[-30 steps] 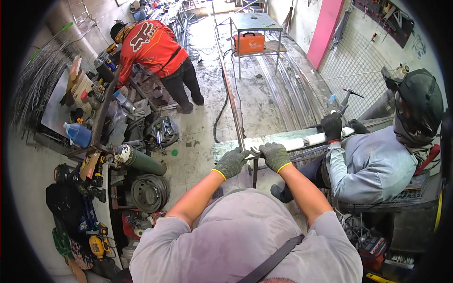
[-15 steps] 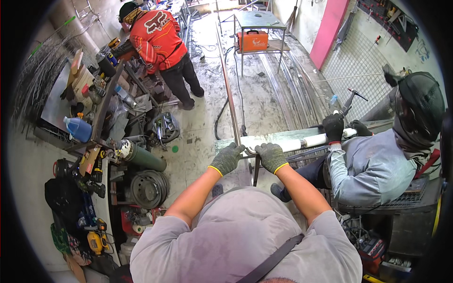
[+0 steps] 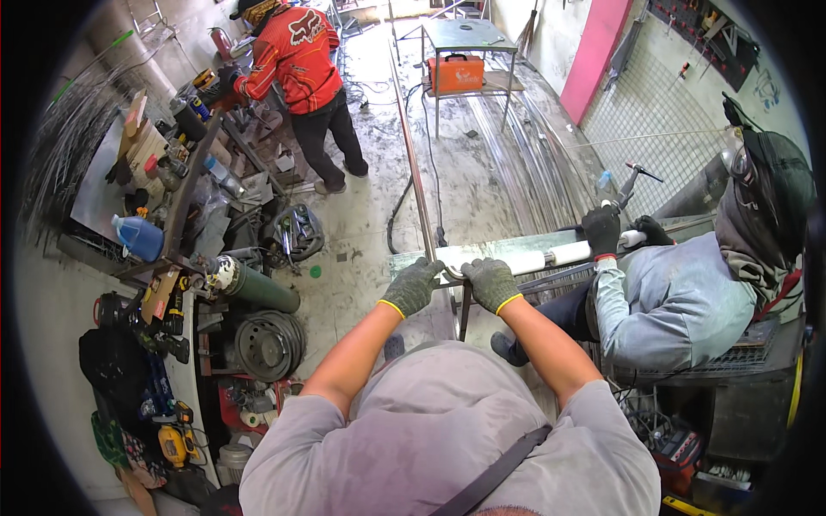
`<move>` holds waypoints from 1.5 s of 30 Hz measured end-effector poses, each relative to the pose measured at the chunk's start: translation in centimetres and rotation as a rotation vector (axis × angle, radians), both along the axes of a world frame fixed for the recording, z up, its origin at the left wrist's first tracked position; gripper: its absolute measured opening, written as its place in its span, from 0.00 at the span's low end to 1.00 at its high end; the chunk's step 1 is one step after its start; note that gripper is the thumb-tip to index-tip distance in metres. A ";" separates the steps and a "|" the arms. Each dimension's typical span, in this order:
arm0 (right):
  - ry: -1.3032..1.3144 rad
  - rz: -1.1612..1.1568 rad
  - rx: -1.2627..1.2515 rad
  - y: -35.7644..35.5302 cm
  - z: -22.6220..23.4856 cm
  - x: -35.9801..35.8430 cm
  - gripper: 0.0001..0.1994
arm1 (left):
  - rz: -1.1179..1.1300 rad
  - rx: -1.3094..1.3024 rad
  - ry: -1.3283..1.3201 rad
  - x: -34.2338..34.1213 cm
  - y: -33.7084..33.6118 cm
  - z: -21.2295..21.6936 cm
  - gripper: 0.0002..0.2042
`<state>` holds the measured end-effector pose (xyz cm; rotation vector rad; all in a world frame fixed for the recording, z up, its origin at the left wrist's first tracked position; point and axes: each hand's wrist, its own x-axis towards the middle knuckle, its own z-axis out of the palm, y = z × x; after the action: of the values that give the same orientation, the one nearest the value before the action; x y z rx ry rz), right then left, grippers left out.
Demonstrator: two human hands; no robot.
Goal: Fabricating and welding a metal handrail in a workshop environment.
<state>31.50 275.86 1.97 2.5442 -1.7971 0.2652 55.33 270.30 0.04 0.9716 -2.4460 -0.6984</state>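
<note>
My left hand (image 3: 411, 288), in a grey knit glove with a yellow cuff, is closed at the near end of a long, shiny metal tube (image 3: 415, 172). My right hand (image 3: 492, 285), gloved alike, grips the other side of a small curved metal end (image 3: 453, 273) between the hands. Whether this curve and the tube are one piece is partly hidden by my fingers. Just beyond my right hand lies a white cylinder (image 3: 527, 261) on a pale bench (image 3: 404, 264). A seated co-worker's black-gloved hand (image 3: 604, 230) is by its far right part, near a torch (image 3: 630, 186).
Another person in a red jacket (image 3: 301, 64) stands at the far left by a cluttered shelf (image 3: 185, 189). A green gas cylinder (image 3: 262, 284) and wheel rims (image 3: 269, 344) are at left. Ahead stands a metal table (image 3: 465, 36) over an orange machine (image 3: 456, 74); cables cross the floor.
My hands keep their hold and have barely shifted. The person in red has straightened and reaches toward the shelf. The seated co-worker's head has moved right and back.
</note>
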 end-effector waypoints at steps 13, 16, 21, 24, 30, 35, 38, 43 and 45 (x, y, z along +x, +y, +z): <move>-0.072 0.019 -0.050 0.8 -1.8 0.4 0.04 | 0.002 0.084 -0.016 0.9 -0.9 -2.0 0.21; -0.092 0.040 -0.096 0.1 -2.2 0.0 0.04 | -0.060 0.024 0.022 1.1 -1.9 -1.9 0.22; -0.016 -0.005 0.022 0.4 0.4 -0.4 0.07 | -0.054 0.184 -0.136 0.3 -2.2 2.9 0.26; -0.018 0.023 0.043 0.9 0.7 0.2 0.08 | -0.038 0.209 -0.119 0.8 -2.1 1.6 0.27; 0.010 0.120 0.001 0.9 0.6 0.6 0.10 | -0.060 0.195 -0.093 0.9 -1.8 1.1 0.27; -0.011 0.107 0.017 1.0 -0.3 0.6 0.11 | -0.073 0.215 -0.105 0.6 -1.7 2.0 0.26; -0.013 0.094 0.020 0.9 -0.4 0.5 0.11 | -0.069 0.217 -0.137 0.5 -1.8 2.5 0.25; -0.028 0.096 0.025 0.9 -0.8 0.7 0.14 | -0.094 0.097 -0.043 0.9 -2.1 0.6 0.24; -0.012 0.077 0.034 0.9 -0.7 0.8 0.14 | -0.069 0.162 -0.089 0.7 -1.9 0.9 0.24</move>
<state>32.30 276.81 1.26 2.6444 -1.7239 0.2544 56.05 268.41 0.93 1.0018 -2.5424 -0.9076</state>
